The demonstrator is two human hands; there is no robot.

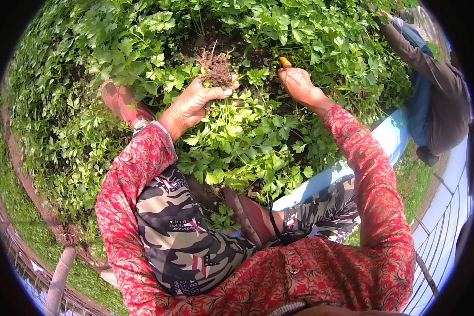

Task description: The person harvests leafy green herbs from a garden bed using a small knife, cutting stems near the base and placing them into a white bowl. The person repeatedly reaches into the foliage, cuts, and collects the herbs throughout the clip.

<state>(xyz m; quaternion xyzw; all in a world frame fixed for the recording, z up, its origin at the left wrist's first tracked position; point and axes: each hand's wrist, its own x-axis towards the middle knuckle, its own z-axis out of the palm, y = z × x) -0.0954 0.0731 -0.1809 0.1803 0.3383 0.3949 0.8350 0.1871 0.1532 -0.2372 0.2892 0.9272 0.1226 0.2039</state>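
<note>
Between the thumb and fingers of my left hand (195,100) is an uprooted leafy plant, probably celery. Its soil-caked root clump (216,68) points up and away from me. Pale stems and leaves (227,122) hang below the hand, merging with the growing plants. My right hand (300,85) is closed around a tool with an orange handle (285,62). Only the handle's end shows above the fist, so the kind of tool cannot be told. This hand hovers over the foliage, to the right of the roots and apart from them.
Dense green leafy plants (134,59) surround both hands, with dark soil (209,35) showing beyond the roots. My shoe (249,217) rests close in front. A co-worker (438,91) bends at the right near a light-blue sheet (324,183). A post (59,276) stands at lower left.
</note>
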